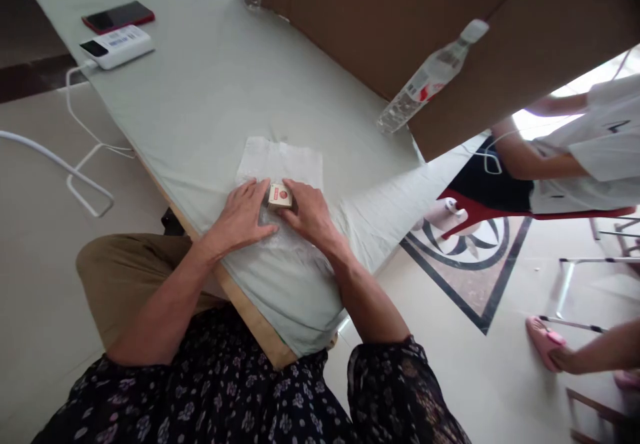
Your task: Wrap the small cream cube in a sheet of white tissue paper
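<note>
A small cream-coloured box [280, 195] with red print lies over a whitish, translucent sheet, which looks like bubble wrap [280, 155], near the table corner closest to me. My right hand [311, 214] has its thumb and forefinger at the right side of the box, gripping it there. On the other side, my left hand [243, 216] rests on the sheet with thumb and fingers apart. Its fingertips come close to the box's left side; whether they touch it I cannot tell. Part of the sheet is hidden under both hands.
A pale cloth covers the table [200, 84]. A large cardboard box [350, 24] and a clear plastic bottle [433, 77] stand at the right. A phone [120, 16] and a white device [119, 46] with a cable lie far left. A person [565, 154] sits at the right.
</note>
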Tool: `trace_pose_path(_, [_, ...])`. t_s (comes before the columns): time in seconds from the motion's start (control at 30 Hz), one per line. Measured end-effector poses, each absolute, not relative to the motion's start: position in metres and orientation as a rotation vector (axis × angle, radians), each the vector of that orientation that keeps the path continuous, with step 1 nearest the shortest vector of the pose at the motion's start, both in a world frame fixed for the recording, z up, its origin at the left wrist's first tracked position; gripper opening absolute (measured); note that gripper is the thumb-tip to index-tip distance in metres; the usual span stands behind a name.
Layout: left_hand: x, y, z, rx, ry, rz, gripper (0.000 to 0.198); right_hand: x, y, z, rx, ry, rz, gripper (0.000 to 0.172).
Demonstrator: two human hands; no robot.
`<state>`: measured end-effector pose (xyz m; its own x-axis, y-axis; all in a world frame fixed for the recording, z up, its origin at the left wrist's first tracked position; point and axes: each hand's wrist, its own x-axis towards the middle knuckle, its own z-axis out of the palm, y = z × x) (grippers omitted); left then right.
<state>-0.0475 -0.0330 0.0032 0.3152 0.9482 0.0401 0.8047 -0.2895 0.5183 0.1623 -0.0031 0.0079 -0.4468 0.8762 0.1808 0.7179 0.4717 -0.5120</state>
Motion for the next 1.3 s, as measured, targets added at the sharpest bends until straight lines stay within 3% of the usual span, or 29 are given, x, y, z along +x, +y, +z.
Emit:
trace_pose_path(0.13, [-0.035,-0.038,0.01,2.197,1.641,0.369,0.095,0.198,-0.003,0.004,-1.389,-2.033,0.354,0.053])
trace_pose_path(0.33, [-0.023,-0.032,0.006,2.184,1.712,0.392,0.087,0.281,-0.006,-0.018,-1.686,-1.691,0.281,0.056])
trace_pose_path(0.47, [-0.027,-0.03,0.004,2.195,1.683,0.401,0.085,0.28,-0.019,-0.012,-1.629,-1.636,0.063,0.06])
trace_pose_path(0.63, [-0.031,-0.016,0.01,2.263,1.574,0.457,0.086,0.212,-0.015,0.013,-1.264,-1.975,0.18,0.037])
trace_pose_path(0.77, [-0.028,-0.002,0.007,2.3,1.591,0.419,0.082,0.162,0.017,0.005,-1.321,-2.313,0.382,0.048])
trace_pose_path(0.93, [-0.034,0.0,-0.001,2.274,1.696,0.272,0.085,0.158,0.034,-0.016,-1.542,-2.337,0.273,0.049])
trace_pose_path(1.07, [-0.044,-0.003,-0.004,2.252,1.664,0.388,0.088,0.172,0.029,-0.018,-1.583,-2.287,0.265,0.047])
trace_pose_path(1.13, [-0.047,-0.009,-0.002,2.186,1.66,0.594,0.078,0.175,0.028,-0.016,-1.619,-2.202,0.286,0.044])
trace_pose_path(1.23, [-0.04,-0.026,0.011,1.916,1.612,1.046,0.042,0.173,0.024,-0.009,-1.526,-1.997,0.352,0.043])
trace_pose_path(1.3, [-0.025,-0.039,0.023,1.598,1.454,1.255,0.029,0.165,0.018,-0.001,-1.354,-1.855,0.426,0.046])
